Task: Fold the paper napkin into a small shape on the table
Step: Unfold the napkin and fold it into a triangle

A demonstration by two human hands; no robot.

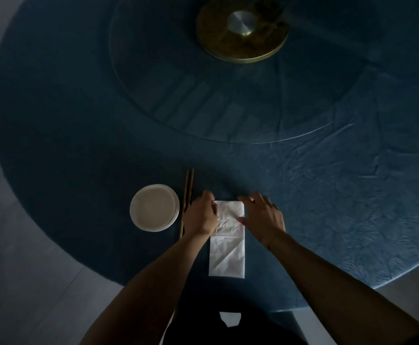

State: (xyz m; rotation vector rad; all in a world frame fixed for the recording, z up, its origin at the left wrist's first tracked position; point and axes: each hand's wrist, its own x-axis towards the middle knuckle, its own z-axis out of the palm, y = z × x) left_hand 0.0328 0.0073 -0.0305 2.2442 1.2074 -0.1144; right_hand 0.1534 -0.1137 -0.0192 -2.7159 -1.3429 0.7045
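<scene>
Napkin (228,241): far left corner hidden under left hand (199,215), grip pinching it.
Right hand (262,217): blurred, fingers spread, grasping nothing.

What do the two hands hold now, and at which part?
Both hands are at the far end of the white paper napkin: the left hand at its far-left corner, the right hand at its right edge. A closed grip cannot be told.

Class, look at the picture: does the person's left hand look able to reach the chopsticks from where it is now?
Probably yes. The left hand rests at the napkin's far left corner, and the chopsticks lie right beside it on the tablecloth, partly under the wrist. Nothing stands between them; the plate sits beyond.
</scene>
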